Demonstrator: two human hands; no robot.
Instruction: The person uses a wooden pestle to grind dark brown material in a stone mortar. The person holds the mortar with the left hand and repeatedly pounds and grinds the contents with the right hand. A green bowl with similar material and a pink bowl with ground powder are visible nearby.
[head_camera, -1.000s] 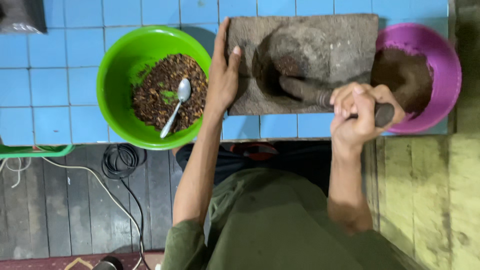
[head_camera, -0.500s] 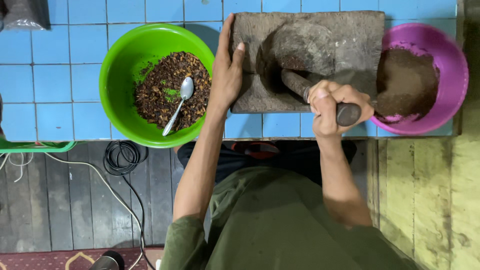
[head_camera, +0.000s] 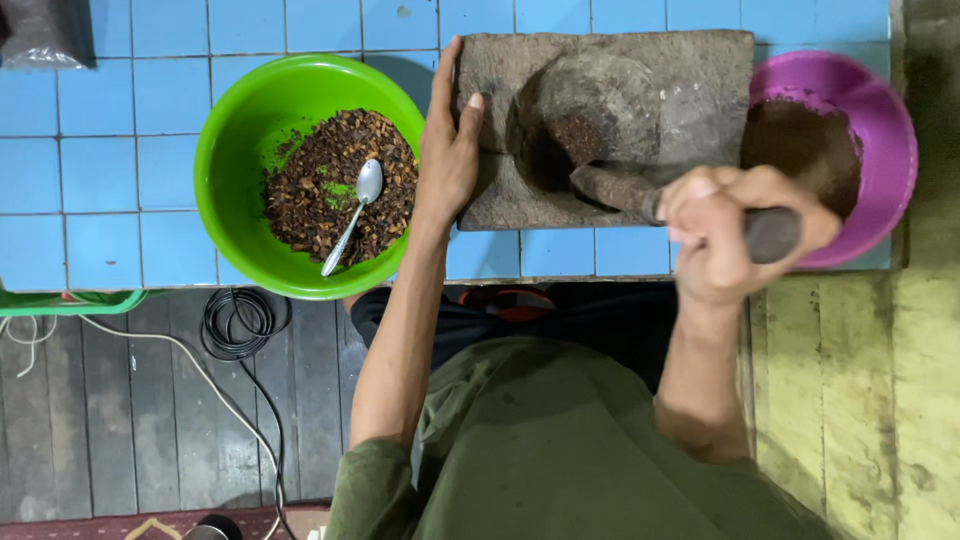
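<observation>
A rectangular stone mortar block (head_camera: 690, 90) with a round hollow lies on the blue tiled counter. My left hand (head_camera: 447, 150) rests flat against its left edge, fingers apart, steadying it. My right hand (head_camera: 735, 228) is closed around a stone pestle (head_camera: 620, 188), whose tip points into the hollow where a little dark ground matter sits. The hand is blurred by motion. To the left stands a green bowl (head_camera: 235, 120) of coarse brown pieces with a metal spoon (head_camera: 352, 215) lying in it. At the right is a purple bowl (head_camera: 880, 130) holding dark ground paste.
The blue tiled counter (head_camera: 90, 160) ends at a front edge below the bowls. Beneath it lie a dark plank floor, a coiled black cable (head_camera: 235, 322) and a white cord (head_camera: 150, 345). A yellowish wooden surface (head_camera: 880, 400) runs along the right.
My right hand with the pestle swung left toward the hollow, then back right and lower again. My left hand stayed on the mortar's left edge. The bowls did not move.
</observation>
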